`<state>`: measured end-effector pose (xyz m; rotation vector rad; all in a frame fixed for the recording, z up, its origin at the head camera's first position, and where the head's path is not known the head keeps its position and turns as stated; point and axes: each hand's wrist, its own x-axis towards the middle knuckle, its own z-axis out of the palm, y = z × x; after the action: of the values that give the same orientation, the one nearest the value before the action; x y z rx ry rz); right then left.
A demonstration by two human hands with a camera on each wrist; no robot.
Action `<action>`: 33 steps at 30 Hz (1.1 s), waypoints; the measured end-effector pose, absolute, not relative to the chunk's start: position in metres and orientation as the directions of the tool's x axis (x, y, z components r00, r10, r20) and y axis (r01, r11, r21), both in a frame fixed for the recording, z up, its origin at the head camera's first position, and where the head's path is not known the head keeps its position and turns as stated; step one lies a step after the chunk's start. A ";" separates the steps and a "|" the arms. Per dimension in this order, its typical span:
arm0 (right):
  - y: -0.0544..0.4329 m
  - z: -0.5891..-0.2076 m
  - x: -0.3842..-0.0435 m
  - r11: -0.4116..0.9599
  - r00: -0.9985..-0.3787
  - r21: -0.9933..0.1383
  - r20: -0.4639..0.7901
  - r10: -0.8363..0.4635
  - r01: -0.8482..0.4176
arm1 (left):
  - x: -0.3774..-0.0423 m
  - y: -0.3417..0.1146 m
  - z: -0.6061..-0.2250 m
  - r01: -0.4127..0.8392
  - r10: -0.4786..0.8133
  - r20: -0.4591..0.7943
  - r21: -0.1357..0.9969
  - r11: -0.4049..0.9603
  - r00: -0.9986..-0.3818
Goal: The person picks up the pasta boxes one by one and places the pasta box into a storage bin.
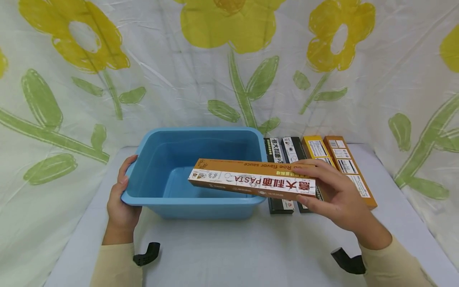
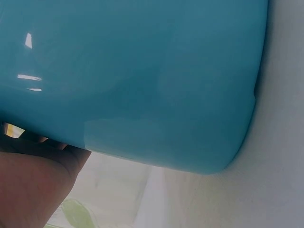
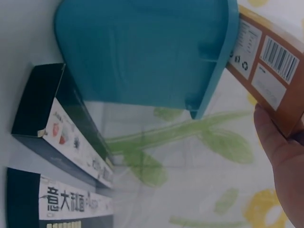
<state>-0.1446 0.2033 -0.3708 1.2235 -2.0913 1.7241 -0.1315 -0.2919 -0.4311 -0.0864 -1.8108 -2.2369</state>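
Note:
An orange-brown pasta box (image 1: 251,179) with a white label strip is held in my right hand (image 1: 333,195), thumb on the near side and fingers over the far side. Its free end hangs over a blue plastic basin (image 1: 204,201), above the right part of the rim. My left hand (image 1: 123,203) grips the basin's left rim, with the thumb on top at the edge. In the right wrist view the box's barcode face (image 3: 266,61) shows beside the basin's rim. The left wrist view shows the basin's glossy outer wall (image 2: 142,85) and part of the left hand (image 2: 38,185).
Right of the basin lie two black pasta boxes (image 1: 281,206), a yellow box (image 1: 317,147) and another orange-brown box (image 1: 349,167), side by side on the white-covered table (image 1: 229,251). A flower-printed curtain (image 1: 161,91) hangs behind the table.

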 end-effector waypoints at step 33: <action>0.167 -0.359 -0.169 -0.033 -0.587 -0.738 0.562 -0.583 -0.674 | -0.131 -0.292 -0.432 0.236 -0.167 0.204 0.950 -0.203 -0.965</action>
<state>-0.1693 0.1669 -0.3595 1.3860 -2.1257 1.7100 -0.1308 -0.2922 -0.4320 -0.0813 -1.7942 -2.2522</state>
